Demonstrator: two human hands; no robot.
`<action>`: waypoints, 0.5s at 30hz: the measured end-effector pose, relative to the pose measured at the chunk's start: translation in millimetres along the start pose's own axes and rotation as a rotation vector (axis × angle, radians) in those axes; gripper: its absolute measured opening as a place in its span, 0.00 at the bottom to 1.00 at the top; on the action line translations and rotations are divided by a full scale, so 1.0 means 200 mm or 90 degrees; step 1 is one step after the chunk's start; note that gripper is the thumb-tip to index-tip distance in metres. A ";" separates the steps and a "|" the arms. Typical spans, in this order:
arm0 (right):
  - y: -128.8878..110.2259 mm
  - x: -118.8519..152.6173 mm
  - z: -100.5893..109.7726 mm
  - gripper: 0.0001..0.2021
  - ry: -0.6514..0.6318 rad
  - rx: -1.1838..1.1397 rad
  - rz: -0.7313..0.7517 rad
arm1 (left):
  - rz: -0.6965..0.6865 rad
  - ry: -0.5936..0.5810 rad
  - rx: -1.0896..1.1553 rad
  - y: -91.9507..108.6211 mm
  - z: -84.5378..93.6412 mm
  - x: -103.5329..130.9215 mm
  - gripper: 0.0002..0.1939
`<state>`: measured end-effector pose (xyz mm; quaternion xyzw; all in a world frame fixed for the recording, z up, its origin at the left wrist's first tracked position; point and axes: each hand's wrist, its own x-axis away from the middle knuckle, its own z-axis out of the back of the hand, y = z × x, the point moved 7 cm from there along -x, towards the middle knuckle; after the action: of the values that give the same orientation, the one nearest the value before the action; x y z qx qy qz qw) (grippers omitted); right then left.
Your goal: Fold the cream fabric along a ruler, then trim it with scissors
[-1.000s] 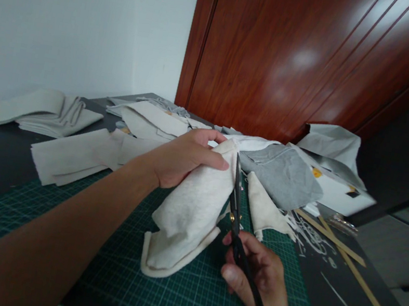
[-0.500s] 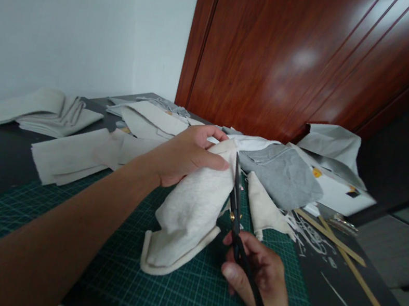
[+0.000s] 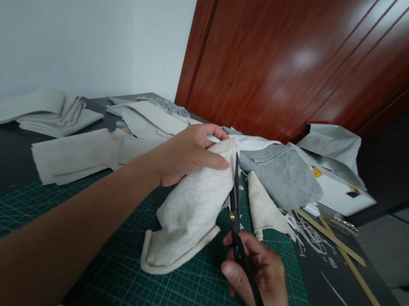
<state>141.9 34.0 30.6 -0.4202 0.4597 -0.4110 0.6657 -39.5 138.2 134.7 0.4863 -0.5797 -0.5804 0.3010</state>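
Note:
My left hand (image 3: 196,154) grips the upper end of a cream sewn cloth piece (image 3: 190,208), thumb on the near face, other fingers partly hidden behind it. The cloth hangs over a green cutting mat (image 3: 178,301), and a raised seam edge runs along its lower end. My right hand (image 3: 257,276) holds black scissors (image 3: 238,243) by the handles, blades pointing up and away. Their tips touch or lie very near the right edge of the cloth, close to my left thumb; the blades look nearly closed.
Folded cream fabric (image 3: 43,111) and flat cloth pieces (image 3: 73,156) lie on the left. To the right are a cream triangular piece (image 3: 266,208), grey cloth (image 3: 280,174), thread scraps (image 3: 311,235) and wooden strips (image 3: 350,268). A brown door (image 3: 285,56) stands behind the table.
Almost nothing differs. Both hands, the cloth and the scissors keep nearly the same positions.

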 end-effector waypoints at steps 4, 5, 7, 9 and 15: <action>-0.01 0.00 -0.01 0.15 -0.008 -0.008 -0.008 | 0.002 -0.002 -0.002 0.00 0.00 0.00 0.25; -0.01 0.00 -0.01 0.15 -0.007 -0.005 -0.007 | 0.002 -0.002 0.000 0.00 0.00 0.00 0.25; -0.01 -0.01 0.00 0.15 -0.006 0.001 -0.008 | 0.001 -0.002 0.003 0.00 0.00 0.00 0.25; -0.01 -0.01 -0.01 0.15 -0.007 -0.007 -0.016 | -0.001 -0.002 0.003 0.00 -0.01 0.00 0.25; -0.02 -0.01 -0.02 0.16 -0.007 -0.032 -0.037 | 0.001 0.000 -0.005 0.00 0.00 0.00 0.25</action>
<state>137.9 34.1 33.9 -0.4524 0.4533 -0.4163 0.6454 -39.5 137.1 135.0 0.4844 -0.5777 -0.5827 0.3035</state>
